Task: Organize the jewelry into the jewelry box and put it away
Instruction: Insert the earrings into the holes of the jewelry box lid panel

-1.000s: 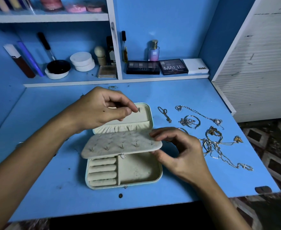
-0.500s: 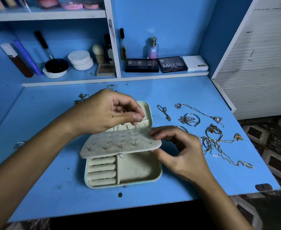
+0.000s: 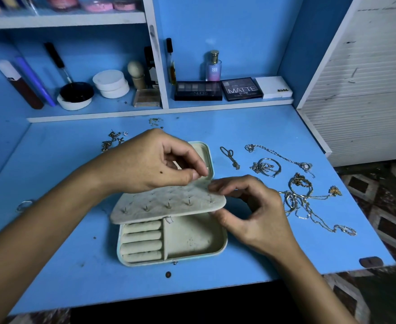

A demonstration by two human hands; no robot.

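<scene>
- Blue desk (image 3: 285, 242) under blue shelves (image 3: 63, 19) of cosmetics forms the setting.
- Far left, small earrings (image 3: 112, 141) lie loose on the desk, well apart from the necklaces.
- Left hand (image 3: 154, 164) hovers over the panel's far edge, thumb and forefinger pinched together; whether a stud sits between them is too small to tell.
- Centre, the jewelry box (image 3: 171, 239) lies open: padded ring rolls left, a plain tray right, all in soft, scuffed cream fabric.
- Quilted earring panel (image 3: 169, 202) tilts above it, short pins poking through.
- Right hand (image 3: 253, 213) pinches the panel's right corner, steadying it.
- Best done by keeping the panel still and pushing each post straight through.
- Right, thin tangled chains (image 3: 309, 202) and bangles await sorting.
</scene>
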